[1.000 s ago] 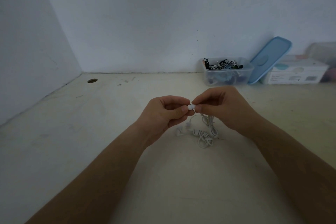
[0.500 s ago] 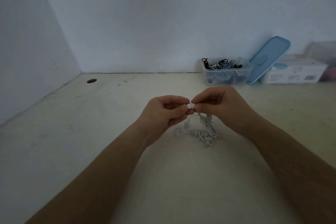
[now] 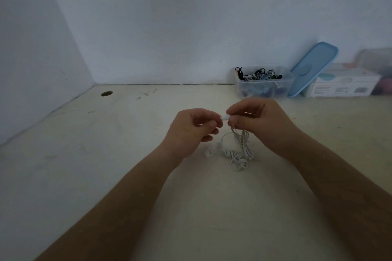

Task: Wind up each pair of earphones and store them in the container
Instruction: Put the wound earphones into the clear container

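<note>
The pale table [image 3: 106,176] runs back to the wall, and over at about one o'clock from the hands sits the clear container [image 3: 263,89], open and already heaped with dark and light cords. Its blue lid [image 3: 314,65] leans at its three o'clock side against a white box [image 3: 343,87].

The right hand [image 3: 261,125] pinches a small white end piece [image 3: 225,117] of the white earphones [image 3: 237,154]. Their cord drops from that hand to a loose tangle lying on the table at roughly six o'clock below it, well short of the container. The left hand [image 3: 191,131] is curled at nine o'clock of the end piece, fingertips right beside it; whether it grips anything I cannot tell.

The trouble I'd expect is the tangle: wind from this end without freeing the loops and they may cinch into a knot. A sharp pull could also drag the buds [image 3: 218,145] across the table.
</note>
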`<state>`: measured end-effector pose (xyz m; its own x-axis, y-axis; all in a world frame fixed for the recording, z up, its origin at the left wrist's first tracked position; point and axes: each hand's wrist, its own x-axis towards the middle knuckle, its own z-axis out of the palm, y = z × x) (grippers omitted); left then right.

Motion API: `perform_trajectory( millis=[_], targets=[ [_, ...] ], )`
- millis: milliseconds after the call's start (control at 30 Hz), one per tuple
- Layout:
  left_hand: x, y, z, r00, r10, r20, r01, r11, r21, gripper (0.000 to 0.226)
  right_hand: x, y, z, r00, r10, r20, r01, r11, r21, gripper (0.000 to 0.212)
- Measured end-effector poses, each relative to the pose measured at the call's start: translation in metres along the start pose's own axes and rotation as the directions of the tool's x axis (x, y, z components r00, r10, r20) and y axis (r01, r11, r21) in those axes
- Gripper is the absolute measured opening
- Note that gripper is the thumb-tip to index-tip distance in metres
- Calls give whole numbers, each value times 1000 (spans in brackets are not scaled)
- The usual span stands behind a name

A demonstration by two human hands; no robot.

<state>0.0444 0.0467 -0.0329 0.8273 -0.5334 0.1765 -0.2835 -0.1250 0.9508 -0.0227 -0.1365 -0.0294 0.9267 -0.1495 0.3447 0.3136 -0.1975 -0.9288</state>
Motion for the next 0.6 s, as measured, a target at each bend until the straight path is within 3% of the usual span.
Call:
perform_trajectory(
  millis=[100, 167, 267, 367, 600],
  targets=[
    [2, -3, 7, 993, 118, 27, -119, 925, 361, 18, 1, 3, 0, 999, 36, -15, -35, 996, 83, 17],
    [2, -4, 10, 993, 89, 77, -115, 869, 481, 19, 1, 4, 0, 998, 61, -22, -57, 988, 145, 17],
    [2, -5, 11, 991, 36, 133, -104, 829, 550, 27, 1, 4, -2, 996, 95, 4, -93, 972, 217, 22],
    [2, -5, 10, 990, 33, 134, -105, 811, 575, 21, 2, 4, -2, 992, 116, 41, -122, 955, 269, 28],
    [2, -5, 12, 995, 104, 2, -89, 841, 534, 15, 4, 5, 0, 978, 202, 40, -206, 967, 148, 17]
  ],
)
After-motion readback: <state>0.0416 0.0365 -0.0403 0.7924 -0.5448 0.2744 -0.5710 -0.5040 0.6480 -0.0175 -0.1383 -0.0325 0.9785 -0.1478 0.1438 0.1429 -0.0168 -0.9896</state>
